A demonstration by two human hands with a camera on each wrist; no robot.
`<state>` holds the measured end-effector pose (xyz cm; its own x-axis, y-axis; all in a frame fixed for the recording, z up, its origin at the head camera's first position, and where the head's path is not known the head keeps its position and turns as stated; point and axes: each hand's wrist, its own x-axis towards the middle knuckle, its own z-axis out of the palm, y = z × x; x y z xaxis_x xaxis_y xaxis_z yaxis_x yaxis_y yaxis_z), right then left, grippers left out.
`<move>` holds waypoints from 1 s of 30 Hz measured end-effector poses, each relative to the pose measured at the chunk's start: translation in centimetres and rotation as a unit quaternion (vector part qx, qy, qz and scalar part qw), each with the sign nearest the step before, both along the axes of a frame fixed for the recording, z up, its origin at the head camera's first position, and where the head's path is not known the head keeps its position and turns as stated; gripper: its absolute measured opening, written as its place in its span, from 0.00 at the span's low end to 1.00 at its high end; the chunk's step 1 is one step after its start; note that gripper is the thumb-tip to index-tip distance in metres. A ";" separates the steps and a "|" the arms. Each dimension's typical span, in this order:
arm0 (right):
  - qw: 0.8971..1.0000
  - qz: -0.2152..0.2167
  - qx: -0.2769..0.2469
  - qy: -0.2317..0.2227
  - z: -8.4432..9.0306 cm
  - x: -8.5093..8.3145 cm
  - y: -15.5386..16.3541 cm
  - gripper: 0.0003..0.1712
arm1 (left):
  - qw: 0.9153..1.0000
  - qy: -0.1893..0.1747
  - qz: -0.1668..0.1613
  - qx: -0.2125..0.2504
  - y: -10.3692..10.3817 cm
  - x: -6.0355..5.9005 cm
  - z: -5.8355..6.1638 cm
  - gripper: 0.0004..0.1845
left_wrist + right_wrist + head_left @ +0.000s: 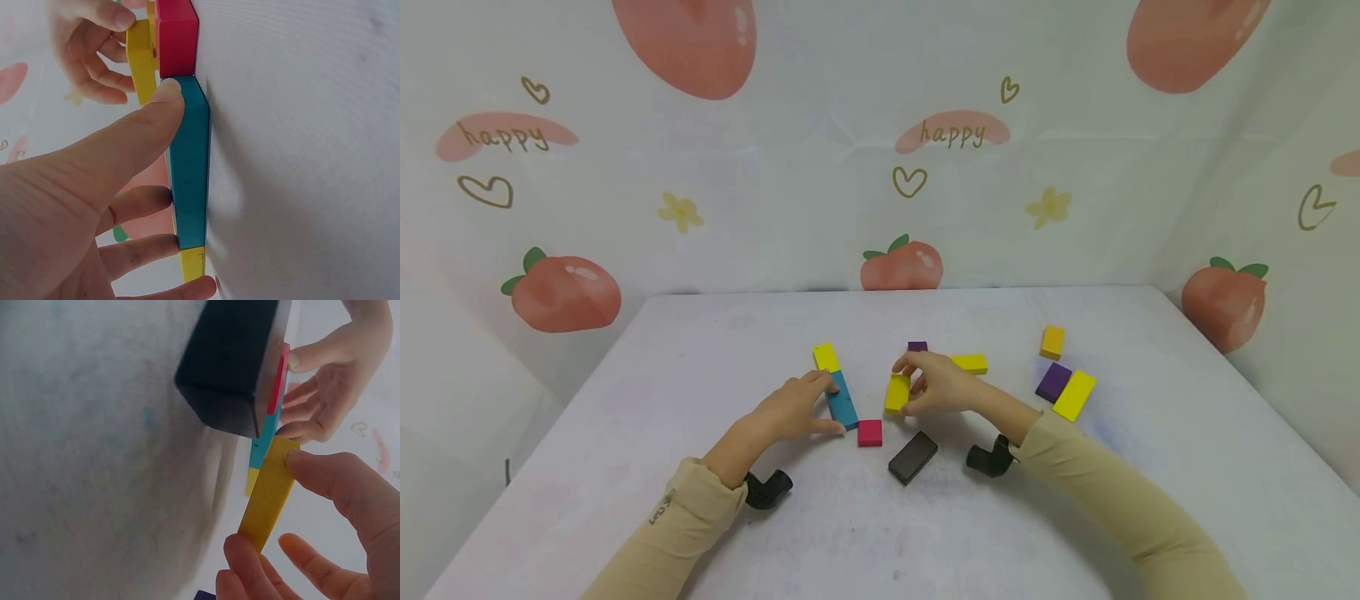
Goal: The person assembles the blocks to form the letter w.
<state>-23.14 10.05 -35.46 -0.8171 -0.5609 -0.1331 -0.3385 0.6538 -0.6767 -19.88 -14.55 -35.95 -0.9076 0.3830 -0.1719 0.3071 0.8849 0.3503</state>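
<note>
My left hand (797, 408) spans a blue block (843, 402) lying on the table. The thumb is at its near end and the fingertips are along its side and far end. A yellow block (825, 357) lies end to end with the blue one, and a red block (870, 433) sits at its near end. My right hand (943, 384) pinches another yellow block (269, 494) by its two ends, thumb at one and fingers at the other. In the head view, this block is just right of the blue one. Nearest to me lies a black block (913, 457).
Behind my right hand are a small purple block (917, 346) and a yellow block (970, 364). Farther right lie an orange block (1052, 342), a purple block (1054, 382) and a yellow block (1074, 395). A printed cloth (805, 208) hangs along the table's back edge.
</note>
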 end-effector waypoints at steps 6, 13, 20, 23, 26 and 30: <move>1.000 0.007 -0.002 0.001 -0.1 0.3 0.0 0.30 | 1.000 0.001 -0.001 -0.002 0.0 0.0 0.0 0.30; 1.000 0.018 0.007 0.004 -0.3 0.4 0.0 0.30 | 1.000 -0.001 -0.001 0.002 0.0 0.1 0.0 0.30; 1.000 0.018 0.011 -0.004 -0.5 0.4 -0.3 0.29 | 1.000 0.002 -0.003 0.001 0.0 0.0 -0.1 0.30; 1.000 0.017 0.015 -0.002 -0.6 0.3 -0.4 0.28 | 1.000 0.002 -0.003 0.001 -0.1 0.0 -0.1 0.30; 1.000 0.016 0.022 0.002 -0.7 0.3 -0.5 0.28 | 1.000 0.002 -0.002 0.001 0.0 0.0 -0.1 0.30; 0.999 0.014 0.028 0.005 -0.7 0.3 -0.6 0.28 | 1.000 0.002 0.000 0.000 0.0 0.0 -0.2 0.30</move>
